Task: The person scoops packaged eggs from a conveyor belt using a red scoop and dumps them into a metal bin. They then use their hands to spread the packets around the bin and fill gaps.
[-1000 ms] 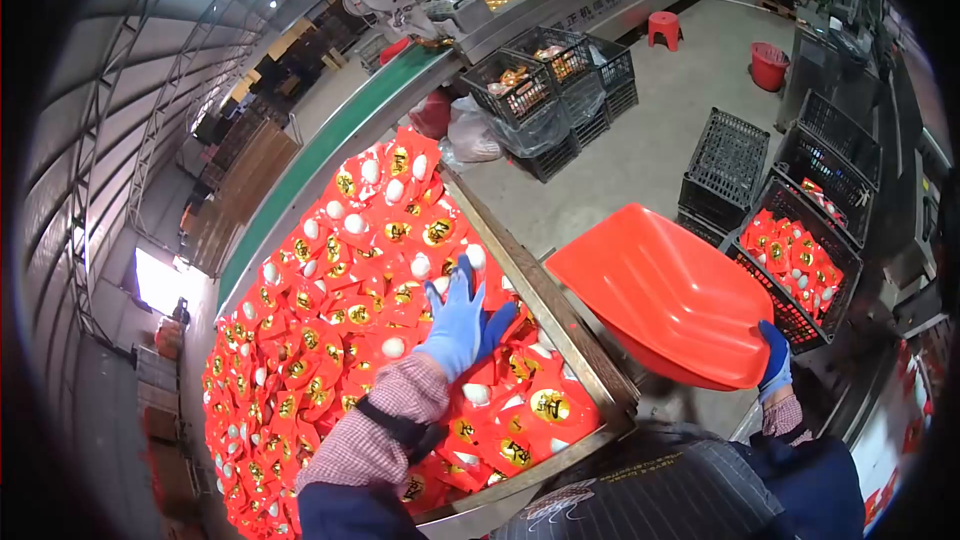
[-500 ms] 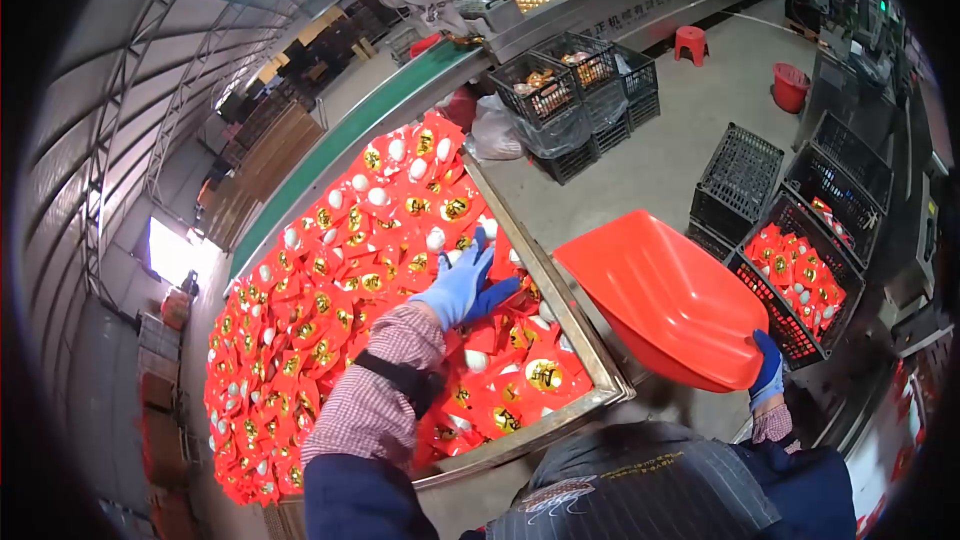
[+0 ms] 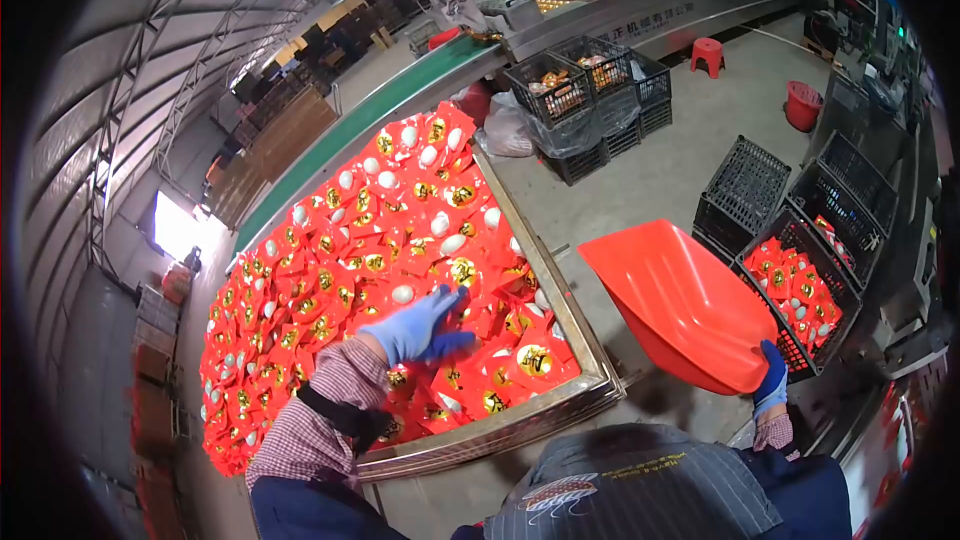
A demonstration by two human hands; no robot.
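A large heap of small red packets (image 3: 330, 250), with gold lettering and white oval shapes showing, lies on a metal-edged table (image 3: 597, 370). Over the near part of this heap, my left hand (image 3: 418, 328) in a blue glove has its fingers stretched apart and holds nothing. To the right of the table edge hangs a big red plastic scoop (image 3: 680, 300), its hollow side turned up. My right hand (image 3: 772, 380), also gloved in blue, grips the scoop at its near right end.
A black crate (image 3: 800, 295) with similar red packets stands at the right, beside stacked black crates (image 3: 742, 185). Farther back are filled crates (image 3: 550, 90), a red stool (image 3: 708, 55) and a red bucket (image 3: 803, 107). A green conveyor belt (image 3: 370, 110) runs behind the heap.
My left hand has moved left and toward me over the packets. The scoop and my right hand have shifted slightly right in view, along with the surroundings.
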